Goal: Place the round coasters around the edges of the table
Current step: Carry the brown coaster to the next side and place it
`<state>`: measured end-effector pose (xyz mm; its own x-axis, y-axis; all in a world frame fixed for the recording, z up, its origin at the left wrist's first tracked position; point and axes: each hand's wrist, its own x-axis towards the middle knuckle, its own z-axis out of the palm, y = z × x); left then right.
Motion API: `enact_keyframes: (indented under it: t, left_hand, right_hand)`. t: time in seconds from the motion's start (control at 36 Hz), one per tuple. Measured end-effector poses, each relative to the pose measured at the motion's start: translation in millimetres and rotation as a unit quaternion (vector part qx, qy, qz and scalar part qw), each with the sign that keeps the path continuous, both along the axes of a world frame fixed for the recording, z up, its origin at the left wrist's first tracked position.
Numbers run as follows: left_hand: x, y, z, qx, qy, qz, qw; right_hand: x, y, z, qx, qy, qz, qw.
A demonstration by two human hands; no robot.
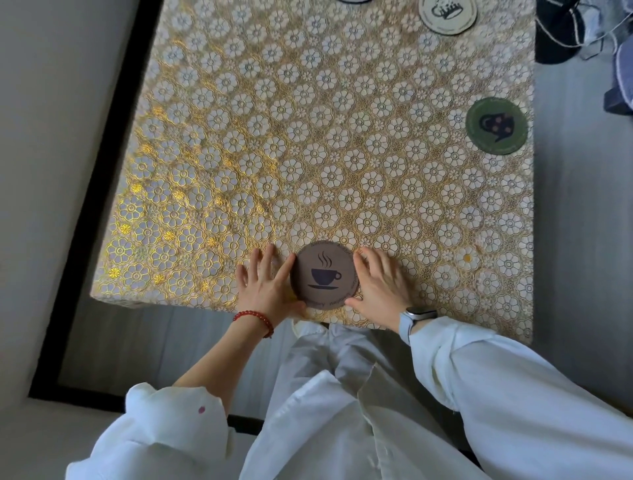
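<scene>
A brown round coaster (324, 274) with a steaming cup printed on it lies flat at the near edge of the table (274, 137), which is covered in a gold and white flower cloth. My left hand (265, 284) rests against its left rim and my right hand (380, 286) against its right rim, fingers spread on the cloth. A green coaster (496, 125) lies by the right edge. A cream coaster (447, 15) with a dark crown print sits near the far right. The rim of another dark coaster (352, 1) shows at the top edge.
A black-framed strip of floor (85, 171) runs along the table's left side, with a pale wall beyond. Dark objects and cables (582, 31) lie on the grey floor right of the table. My white shirt (342, 411) fills the foreground.
</scene>
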<state>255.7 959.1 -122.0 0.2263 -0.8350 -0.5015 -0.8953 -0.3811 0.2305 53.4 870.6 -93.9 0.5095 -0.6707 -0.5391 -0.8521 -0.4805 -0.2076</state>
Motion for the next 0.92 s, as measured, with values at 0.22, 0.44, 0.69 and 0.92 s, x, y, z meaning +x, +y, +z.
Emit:
enact_keyframes:
  t: [0.22, 0.44, 0.69, 0.92]
  left_hand:
    - [21.2, -3.3, 18.8, 0.012, 0.033, 0.014, 0.999]
    - [-4.4, -7.5, 23.3, 0.009, 0.023, 0.043, 0.999]
    - [-12.4, -5.4, 16.2, 0.019, 0.020, 0.051, 0.998]
    - [-14.9, -6.9, 16.8, 0.028, 0.006, 0.051, 0.998]
  right_hand:
    - [-0.7, -12.6, 12.2, 0.021, -0.002, 0.005, 1.000]
    - [14.0, -12.3, 21.6, 0.130, -0.103, -0.159, 0.973]
    - [15.0, 5.0, 16.9, 0.113, -0.117, -0.167, 0.972]
    - [11.4, 4.5, 15.5, 0.133, -0.140, -0.196, 0.961]
